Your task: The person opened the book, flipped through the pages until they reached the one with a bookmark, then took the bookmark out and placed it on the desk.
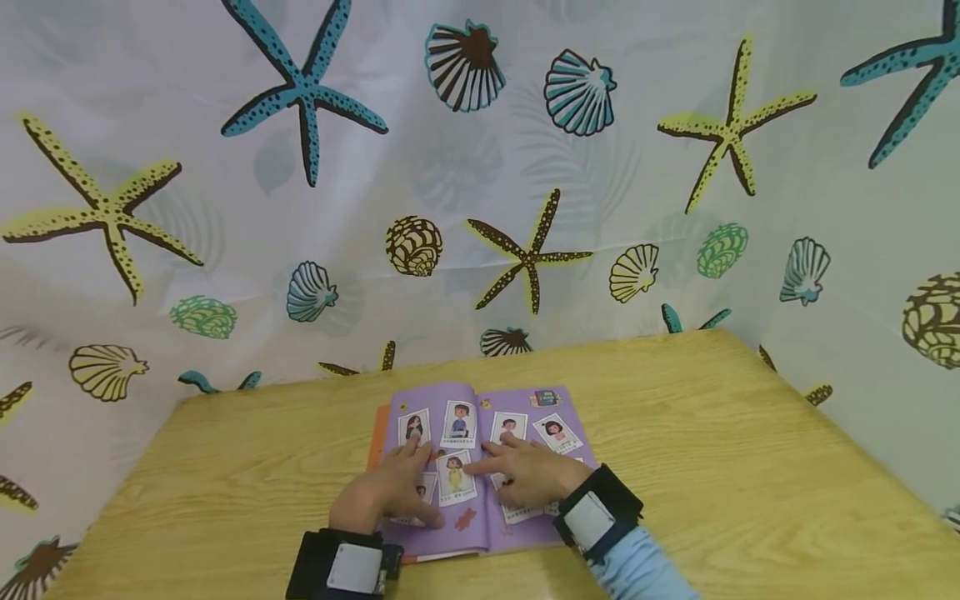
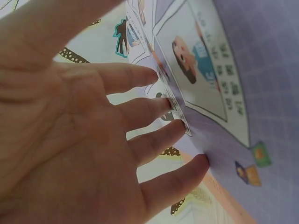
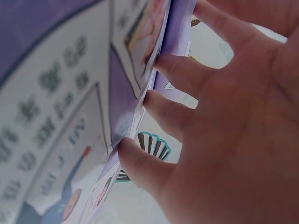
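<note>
Left hand (image 1: 390, 490) and right hand (image 1: 532, 468), palms (image 2: 70, 149) down, fingers (image 2: 131, 78) spread and nearly straight; right forearm (image 1: 641, 567), sleeved in light blue, angled inward.

Seashell-print cloth (image 1: 450, 179) behind a wood-grain table (image 1: 675, 433) shows a screened-off nook.

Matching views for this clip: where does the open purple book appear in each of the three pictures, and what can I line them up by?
Head: the open book lies at lower centre, under the left hand and right hand.
Left wrist: the book runs down the right side.
Right wrist: the book fills much of the left side.
Shared landmark: the sea-print backdrop, glimpsed between the fingers in both wrist views.
</note>
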{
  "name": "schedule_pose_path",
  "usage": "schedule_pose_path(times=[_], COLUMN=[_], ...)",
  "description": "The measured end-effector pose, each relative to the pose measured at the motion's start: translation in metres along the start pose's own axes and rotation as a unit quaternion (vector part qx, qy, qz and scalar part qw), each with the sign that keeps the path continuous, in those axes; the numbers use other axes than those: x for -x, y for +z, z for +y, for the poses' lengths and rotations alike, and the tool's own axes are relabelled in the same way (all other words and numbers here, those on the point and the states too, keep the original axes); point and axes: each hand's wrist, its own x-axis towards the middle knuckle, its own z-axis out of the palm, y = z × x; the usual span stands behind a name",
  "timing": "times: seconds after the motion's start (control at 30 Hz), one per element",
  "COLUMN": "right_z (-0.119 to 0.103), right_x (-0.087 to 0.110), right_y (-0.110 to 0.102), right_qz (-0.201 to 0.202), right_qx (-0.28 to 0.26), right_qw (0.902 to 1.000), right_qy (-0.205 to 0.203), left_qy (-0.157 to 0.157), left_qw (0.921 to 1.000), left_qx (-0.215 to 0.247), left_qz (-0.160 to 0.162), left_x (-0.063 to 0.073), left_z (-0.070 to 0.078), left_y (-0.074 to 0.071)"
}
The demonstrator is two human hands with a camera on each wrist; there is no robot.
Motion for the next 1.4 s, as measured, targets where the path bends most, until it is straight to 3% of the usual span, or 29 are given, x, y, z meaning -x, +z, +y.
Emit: schedule_pose_path(times=[0.2, 0.53, 0.73, 1.03, 1.4], right_z=[0.001, 0.009, 0.017, 0.059, 0.065], right_x=[0.001, 0.001, 0.006, 0.021, 0.023], right_y=[0.002, 0.006, 0.006, -0.011, -0.020], right_qz=[-0.001, 0.015, 0.034, 0.066, 0.064], right_qx=[-0.013, -0.024, -0.003, -0.036, -0.064], right_qw=[0.9999, 0.9995, 0.9970, 0.9806, 0.9795], right_qy=[-0.008, 0.012, 0.070, 0.181, 0.180], left_qy=[-0.005, -0.010, -0.013, -0.016, -0.008], left_qw=[0.9999, 0.9997, 0.9996, 0.9995, 0.9999], left_qx=[-0.007, 0.020, 0.025, 0.027, 0.015], left_qz=[-0.007, 0.000, -0.001, -0.003, 0.000], left_x=[0.000, 0.001, 0.003, 0.003, 0.004], left_z=[-0.003, -0.006, -0.005, -0.004, -0.003], left_y=[0.002, 0.006, 0.006, 0.004, 0.000])
